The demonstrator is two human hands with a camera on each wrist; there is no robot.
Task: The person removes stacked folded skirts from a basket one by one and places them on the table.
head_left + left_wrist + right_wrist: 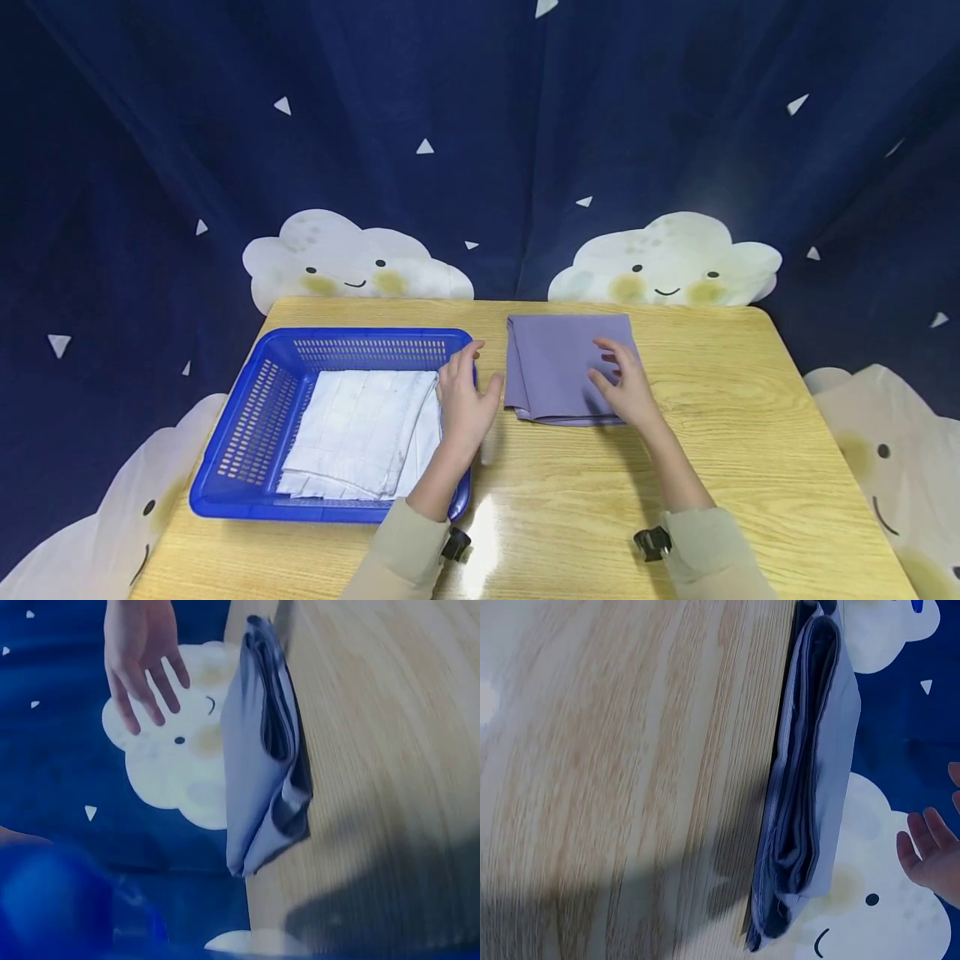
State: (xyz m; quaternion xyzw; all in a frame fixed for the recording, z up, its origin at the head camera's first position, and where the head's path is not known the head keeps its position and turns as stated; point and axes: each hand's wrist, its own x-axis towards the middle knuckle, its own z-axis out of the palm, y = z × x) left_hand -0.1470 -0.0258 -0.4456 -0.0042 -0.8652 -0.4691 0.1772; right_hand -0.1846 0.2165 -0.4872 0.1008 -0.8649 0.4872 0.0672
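Observation:
A purple folded cloth (562, 367) lies on the table, its layered folded edge showing in both wrist views (262, 765). My right hand (626, 387) hovers over the cloth's right side with fingers loosely bent, holding nothing. My left hand (467, 404) hangs over the right rim of the blue basket (330, 510), fingers spread and thumb apart, also holding nothing. Inside the basket sits a stack of white folded cloth (360, 429). In the left wrist view the right hand (146, 664) appears beyond the purple cloth, its fingers extended.
The wooden table (750, 433) has rounded far corners. Behind it hangs a dark blue curtain (480, 100) printed with white triangles and smiling clouds. The basket occupies the table's left side, with the purple cloth to the right of it.

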